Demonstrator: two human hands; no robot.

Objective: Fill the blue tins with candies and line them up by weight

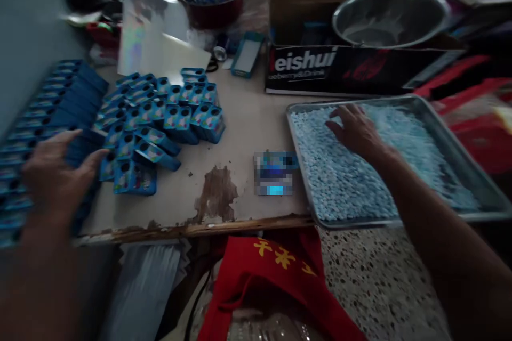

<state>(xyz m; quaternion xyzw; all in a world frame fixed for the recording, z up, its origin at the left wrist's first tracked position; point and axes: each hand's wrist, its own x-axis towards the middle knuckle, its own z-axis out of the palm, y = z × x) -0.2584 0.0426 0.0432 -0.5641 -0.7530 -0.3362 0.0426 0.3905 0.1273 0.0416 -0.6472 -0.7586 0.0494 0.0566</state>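
Observation:
My left hand (56, 173) hovers at the rows of small blue boxes (56, 101), with thumb and forefinger spread apart and nothing plainly held between them. Beside it is a loose group of similar blue boxes (172, 112), some with a dark round hole showing. My right hand (354, 128) is over a metal tray (444, 168) spread with small pale blue pellets (340, 181). Its thumb and forefinger are parted; whether the fingertips touch the pellets I cannot tell. Left of the tray lies a small blue item (275, 173), blurred into blocks.
Behind the tray, a metal bowl (390, 21) rests on a black printed carton (340, 69). A red pot (216, 8), shiny sheets (142, 32) and an open blue-edged box (247, 56) stand at the back. Red cloth (272, 266) with yellow characters hangs below the worn wooden table edge (192, 229).

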